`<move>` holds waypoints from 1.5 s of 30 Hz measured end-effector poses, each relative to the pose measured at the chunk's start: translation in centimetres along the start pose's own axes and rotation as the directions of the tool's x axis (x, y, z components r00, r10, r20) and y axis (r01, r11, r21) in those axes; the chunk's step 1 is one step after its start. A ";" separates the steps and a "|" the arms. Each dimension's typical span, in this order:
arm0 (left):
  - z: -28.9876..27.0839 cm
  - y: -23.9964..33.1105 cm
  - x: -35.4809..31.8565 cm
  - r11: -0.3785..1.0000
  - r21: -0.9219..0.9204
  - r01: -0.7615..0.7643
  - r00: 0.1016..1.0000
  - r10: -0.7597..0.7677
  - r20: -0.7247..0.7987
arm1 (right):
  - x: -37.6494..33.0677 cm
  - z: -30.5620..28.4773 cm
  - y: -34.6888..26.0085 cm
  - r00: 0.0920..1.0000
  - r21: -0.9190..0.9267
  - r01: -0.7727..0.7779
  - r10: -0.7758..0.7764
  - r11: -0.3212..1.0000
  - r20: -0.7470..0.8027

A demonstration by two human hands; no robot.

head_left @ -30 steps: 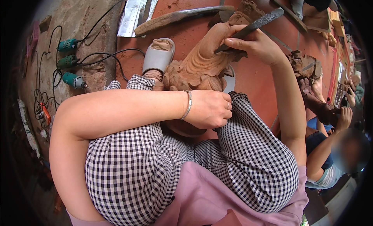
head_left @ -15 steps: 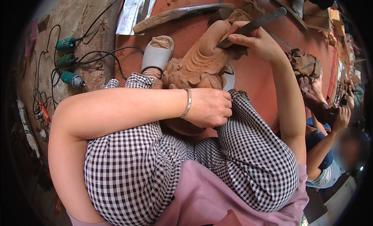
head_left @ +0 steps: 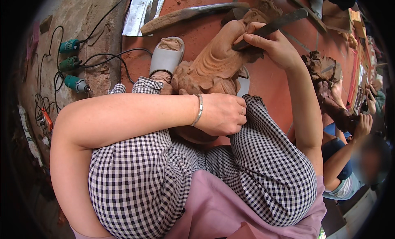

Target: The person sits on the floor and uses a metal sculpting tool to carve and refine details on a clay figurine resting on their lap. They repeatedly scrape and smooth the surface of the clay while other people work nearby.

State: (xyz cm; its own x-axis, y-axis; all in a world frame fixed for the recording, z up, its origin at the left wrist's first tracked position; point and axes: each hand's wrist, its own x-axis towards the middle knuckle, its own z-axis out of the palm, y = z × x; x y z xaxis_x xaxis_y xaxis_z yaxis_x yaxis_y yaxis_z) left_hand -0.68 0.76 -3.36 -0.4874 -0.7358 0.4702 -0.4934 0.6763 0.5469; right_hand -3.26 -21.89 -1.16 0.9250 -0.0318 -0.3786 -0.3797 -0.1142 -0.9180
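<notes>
The carving point(head_left: 212, 64) is apparently being smoothed with a dark file point(head_left: 286, 23) pinched by the right grip point(head_left: 275, 47), the left grip point(head_left: 220, 114) cannot be read, and steady strokes seem needed next.

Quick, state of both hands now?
Left hand: curled; can't tell whether it holds anything.
Right hand: closed on a dark flat tool, at the carved figure.

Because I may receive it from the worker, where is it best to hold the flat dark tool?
The flat dark tool is probably best gripped by its free end, from the picture's upper right: that end juts past the right hand; the other is over the brown carving.
</notes>
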 end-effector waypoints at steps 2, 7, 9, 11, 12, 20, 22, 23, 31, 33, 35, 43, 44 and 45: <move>0.0 0.1 -0.1 1.000 -0.005 0.015 1.000 -0.015 -0.004 | -0.1 0.6 -0.5 1.000 -0.089 -0.029 0.029 0.996 -0.005; -0.4 0.0 0.0 1.000 -0.015 -0.002 1.000 0.002 -0.013 | -0.2 0.0 -0.6 0.998 -0.075 -0.062 0.059 0.995 -0.038; -0.4 0.0 0.1 1.000 -0.016 0.003 1.000 -0.003 -0.012 | -0.2 0.0 0.3 0.999 -0.009 -0.007 0.007 1.000 -0.034; -0.3 0.1 0.0 1.000 -0.013 0.011 1.000 -0.012 -0.010 | -0.3 0.5 0.1 0.998 -0.027 -0.011 0.009 1.000 -0.060; -0.1 0.0 -0.1 1.000 -0.009 0.005 1.000 -0.005 -0.017 | -0.5 0.8 -0.1 0.997 -0.038 -0.017 0.014 0.999 -0.072; 0.1 0.1 -0.1 1.000 0.000 -0.013 1.000 0.013 -0.011 | -1.4 1.3 0.2 0.963 0.167 -0.137 0.171 0.976 -0.209; 0.2 0.1 -0.3 1.000 0.017 0.000 1.000 0.000 -0.001 | -1.6 2.2 0.0 0.958 0.134 -0.096 0.128 0.986 -0.257; 0.2 0.1 -0.3 1.000 0.026 0.005 1.000 -0.005 0.004 | -1.7 2.9 -0.1 0.951 0.068 -0.070 0.087 0.995 -0.296; 2.1 0.7 2.2 0.987 0.147 0.060 0.987 -0.080 0.137 | -2.9 1.1 0.3 0.959 0.134 -0.089 0.122 0.987 -0.257; 2.7 0.8 2.8 0.982 0.173 0.080 0.980 -0.109 0.167 | -3.5 2.0 -0.3 0.954 0.093 -0.130 0.150 0.987 -0.258; 3.3 1.0 3.2 0.971 0.218 0.098 0.967 -0.145 0.211 | -3.0 1.9 -0.7 0.962 0.044 -0.167 0.172 0.985 -0.210; 3.3 1.1 3.0 0.970 0.236 0.062 0.960 -0.124 0.253 | -2.5 -0.3 -0.9 0.967 0.090 -0.240 0.246 0.967 -0.065; 3.3 1.1 3.0 0.972 0.224 0.073 0.961 -0.128 0.244 | -2.6 -0.1 -1.3 0.956 0.151 -0.279 0.289 0.948 -0.048; 3.4 1.0 3.3 0.977 0.194 0.083 0.953 -0.135 0.272 | -2.6 -0.2 -1.7 0.956 0.130 -0.280 0.289 0.951 -0.057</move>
State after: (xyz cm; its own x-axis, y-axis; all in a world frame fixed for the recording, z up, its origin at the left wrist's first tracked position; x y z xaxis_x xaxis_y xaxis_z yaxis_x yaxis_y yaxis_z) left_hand -5.27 -0.92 -3.62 -0.5935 -0.7831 0.1855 -0.6629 0.6064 0.4391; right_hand -4.98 -21.81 1.38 0.7751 -0.1202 -0.6203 -0.6219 0.0289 -0.7826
